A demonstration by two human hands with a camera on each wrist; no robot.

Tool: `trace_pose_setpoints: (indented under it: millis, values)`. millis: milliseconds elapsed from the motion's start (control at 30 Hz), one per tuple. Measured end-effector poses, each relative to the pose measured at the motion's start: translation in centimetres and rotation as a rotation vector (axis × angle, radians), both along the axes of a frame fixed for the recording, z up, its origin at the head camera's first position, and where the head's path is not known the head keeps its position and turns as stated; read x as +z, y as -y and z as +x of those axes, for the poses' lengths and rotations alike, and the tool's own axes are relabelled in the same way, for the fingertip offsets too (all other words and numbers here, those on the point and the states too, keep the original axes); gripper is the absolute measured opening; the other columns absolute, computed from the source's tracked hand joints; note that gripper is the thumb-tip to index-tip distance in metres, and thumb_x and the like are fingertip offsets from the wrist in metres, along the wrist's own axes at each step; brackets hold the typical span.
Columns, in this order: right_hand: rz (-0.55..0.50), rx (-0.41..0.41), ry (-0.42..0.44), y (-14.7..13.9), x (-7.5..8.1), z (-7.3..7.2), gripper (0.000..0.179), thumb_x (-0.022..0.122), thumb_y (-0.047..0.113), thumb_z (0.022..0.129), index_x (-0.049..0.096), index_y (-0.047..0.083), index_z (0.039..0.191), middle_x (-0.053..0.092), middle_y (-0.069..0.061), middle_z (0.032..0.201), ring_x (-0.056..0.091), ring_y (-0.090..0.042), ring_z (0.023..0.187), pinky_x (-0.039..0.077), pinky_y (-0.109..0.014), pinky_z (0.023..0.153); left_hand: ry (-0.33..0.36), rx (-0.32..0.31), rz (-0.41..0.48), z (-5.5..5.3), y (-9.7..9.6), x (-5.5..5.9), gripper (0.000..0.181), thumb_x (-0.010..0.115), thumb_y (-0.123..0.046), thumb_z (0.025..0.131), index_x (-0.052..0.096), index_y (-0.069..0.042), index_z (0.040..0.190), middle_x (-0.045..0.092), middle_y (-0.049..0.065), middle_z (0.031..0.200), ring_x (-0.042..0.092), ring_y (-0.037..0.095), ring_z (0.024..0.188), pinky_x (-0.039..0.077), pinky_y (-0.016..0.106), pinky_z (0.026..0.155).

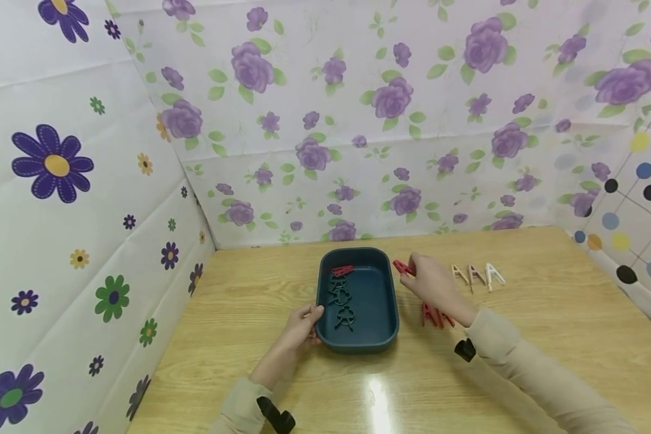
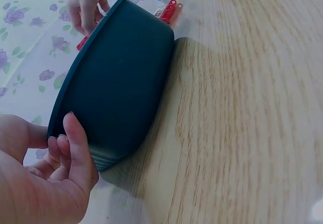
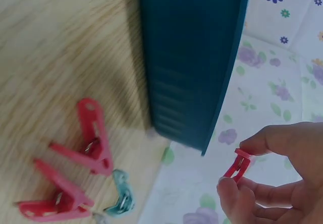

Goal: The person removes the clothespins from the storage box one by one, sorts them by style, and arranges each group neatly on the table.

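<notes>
A dark teal plastic bin [image 1: 366, 346] stands on the table. Inside, along its left side, lie a red clothespin [image 1: 342, 270] and several dark green clips [image 1: 345, 316]. My left hand [image 1: 299, 325] grips the bin's near left rim, thumb on top and fingers against the outer wall in the left wrist view. Just outside the right rim, my right hand [image 1: 434, 281] pinches another red clothespin [image 3: 239, 164] between thumb and fingertips, raised above the table. Two red clothespins [image 1: 436, 315] rest on the table below that hand. Beside them a green clip [image 3: 121, 193] shows in the right wrist view.
To the right of my right hand, a row of pale clothespins stretches across the wooden table [image 1: 564, 289]: a cream one [image 1: 459, 273], a brownish one [image 1: 475, 275] and a white one [image 1: 494, 275]. Flowered cloth [image 1: 314, 193] hangs behind the table and along its left side.
</notes>
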State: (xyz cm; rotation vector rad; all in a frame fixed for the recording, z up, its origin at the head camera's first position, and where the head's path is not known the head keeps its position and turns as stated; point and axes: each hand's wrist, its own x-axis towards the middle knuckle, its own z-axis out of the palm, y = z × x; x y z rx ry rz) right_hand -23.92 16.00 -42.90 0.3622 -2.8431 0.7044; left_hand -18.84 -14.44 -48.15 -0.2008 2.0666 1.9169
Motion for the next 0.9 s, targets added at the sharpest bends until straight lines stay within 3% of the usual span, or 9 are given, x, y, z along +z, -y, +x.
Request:
trace_pose_setpoints:
  millis: [200,367,533,733,900]
  values:
    - [-0.026,0.011,0.108,-1.6,-0.3,0.2,0.02,0.065,0.016,0.085,0.051,0.003,0.081,0.04,-0.004,0.061,0.032,-0.015,0.052,0.026,-0.027,0.047,0.001,0.004,0.003,-0.2,0.0,-0.1,0.031,0.053,-0.027,0.1,0.045,-0.018,0.072,0.037,-0.004,0.061,0.041,0.009,0.055,0.047,0.024,0.055]
    - [-0.011,0.011,0.128,-2.9,-0.9,0.4,0.022,0.066,0.014,0.084,0.049,0.003,0.076,0.037,-0.002,0.059,0.031,-0.013,0.051,0.026,-0.026,0.047,-0.003,0.005,0.015,-0.2,-0.1,-0.1,0.031,0.053,-0.026,0.1,0.045,-0.017,0.072,0.037,-0.004,0.059,0.041,0.008,0.054,0.046,0.024,0.054]
    - [0.029,0.007,0.22,-4.1,-1.2,0.8,0.029,0.069,0.016,0.086,0.046,0.006,0.072,0.039,0.0,0.057,0.034,-0.012,0.049,0.029,-0.026,0.049,-0.004,0.012,0.022,0.0,-0.1,0.0,0.031,0.055,-0.028,0.099,0.045,-0.017,0.072,0.037,-0.004,0.059,0.041,0.009,0.054,0.046,0.024,0.053]
    - [0.085,0.001,0.333,-5.4,-1.2,1.0,0.045,0.069,0.019,0.086,0.039,0.015,0.053,0.029,0.008,0.045,0.026,-0.006,0.042,0.023,-0.02,0.044,-0.006,0.006,0.021,0.1,-0.1,0.0,0.029,0.056,-0.03,0.099,0.046,-0.018,0.074,0.039,-0.004,0.06,0.041,0.008,0.055,0.046,0.023,0.053]
    - [0.123,-0.009,0.373,-6.3,-1.4,1.2,0.044,0.069,0.024,0.087,0.052,0.012,0.049,0.048,0.002,0.04,0.036,-0.006,0.037,0.03,-0.019,0.043,0.0,-0.011,0.026,0.6,-0.2,1.3,0.028,0.055,-0.026,0.1,0.046,-0.015,0.075,0.04,-0.003,0.06,0.042,0.009,0.055,0.047,0.024,0.054]
